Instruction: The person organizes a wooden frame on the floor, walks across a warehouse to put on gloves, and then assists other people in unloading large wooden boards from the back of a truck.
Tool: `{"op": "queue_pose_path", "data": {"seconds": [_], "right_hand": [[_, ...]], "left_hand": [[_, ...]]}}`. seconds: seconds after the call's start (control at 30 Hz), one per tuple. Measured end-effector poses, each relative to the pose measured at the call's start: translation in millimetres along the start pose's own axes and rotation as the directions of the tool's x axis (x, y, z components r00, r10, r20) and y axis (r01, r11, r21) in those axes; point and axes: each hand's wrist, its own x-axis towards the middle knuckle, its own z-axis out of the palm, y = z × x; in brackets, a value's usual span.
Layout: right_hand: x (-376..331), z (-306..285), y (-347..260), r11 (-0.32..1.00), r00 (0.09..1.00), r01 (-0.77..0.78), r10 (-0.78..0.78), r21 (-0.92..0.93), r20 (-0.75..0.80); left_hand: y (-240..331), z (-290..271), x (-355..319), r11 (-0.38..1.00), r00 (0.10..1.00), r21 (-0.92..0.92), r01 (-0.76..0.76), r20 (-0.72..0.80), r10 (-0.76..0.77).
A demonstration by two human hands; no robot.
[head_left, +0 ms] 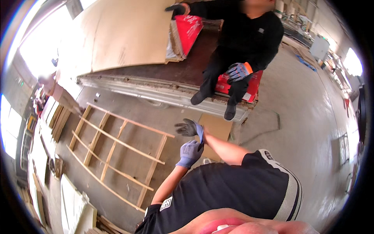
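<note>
Both my hands wear gloves with blue-grey backs and dark grip faces. My left hand (190,153) is closed at my right wrist, its fingers pinching the blue cuff (200,133) of the right glove. Stretched out toward the left, my right hand (188,128) has its dark fingers apart and holds nothing. Beneath my hands a flat brown board (215,126) lies on the floor. The nearest large thing to their left is a slatted wooden frame (117,140), flat on the concrete.
A flatbed (163,93) ahead carries large tan sheets (128,35) and red wrapping (189,33). On its edge sits a co-worker (249,43), one gloved hand on the sheets. Another person (58,91) stands far left beside stacked boards (58,119). White panels (74,202) lean lower left.
</note>
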Motion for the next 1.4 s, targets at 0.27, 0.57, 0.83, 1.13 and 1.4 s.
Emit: {"op": "queue_pose_path", "data": {"seconds": [0.27, 0.57, 0.83, 1.13, 1.4], "right_hand": [[-22, 49, -35, 0.987, 1.000, 0.020, -0.018, 0.157, -0.018], [-19, 101, -127, 0.955, 0.969, -0.206, 0.168, 0.214, 0.184], [-8, 156, -124, 0.983, 0.975, -0.181, 0.175, 0.031, 0.134], [82, 84, -60, 0.965, 0.970, -0.238, 0.230, -0.110, -0.081], [239, 198, -79, 0.929, 0.897, -0.363, 0.369, -0.070, 0.244]], "left_hand": [[-22, 35, 20, 0.954, 0.841, 0.126, 0.271, 0.451, -0.298], [15, -29, 24, 0.905, 0.830, -0.368, -0.213, 0.421, 0.366], [2, -51, 12, 0.853, 0.773, -0.327, -0.407, 0.373, 0.513], [-27, -70, -3, 0.929, 0.973, -0.371, -0.014, 0.210, 0.098], [-153, -20, -68, 0.081, 0.699, -0.876, 0.475, 0.320, -0.640]]}}
